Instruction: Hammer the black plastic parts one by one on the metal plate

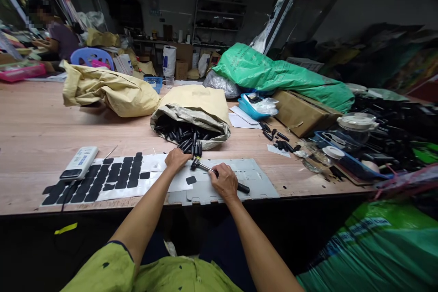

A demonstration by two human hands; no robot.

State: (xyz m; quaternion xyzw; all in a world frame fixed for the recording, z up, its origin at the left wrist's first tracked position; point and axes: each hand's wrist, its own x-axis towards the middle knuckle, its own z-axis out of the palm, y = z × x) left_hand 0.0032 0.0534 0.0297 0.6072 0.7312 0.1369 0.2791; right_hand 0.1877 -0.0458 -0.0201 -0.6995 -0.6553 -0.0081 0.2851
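Note:
My right hand (225,182) is wrapped round the black grip of a small hammer (243,188). Its metal shaft points left, and the dark head lies close to my left fingertips. My left hand (177,159) is closed, palm down, at the mouth of a yellow sack (195,96). What its fingers hold, if anything, is hidden. Many slim black pieces (185,136) spill from the sack just beyond both hands. Beneath them lies a grey sheet (255,178) beside white sheets with rows of black rounded patches (118,173). One loose black patch (190,180) lies between my wrists.
A white device (80,162) stands at the left on the sheets. Behind are another yellow sack (116,91), a blue basin (253,107) and a cardboard box (304,112) under a green sack (273,70). Clutter fills the right end. A person (59,39) sits far left.

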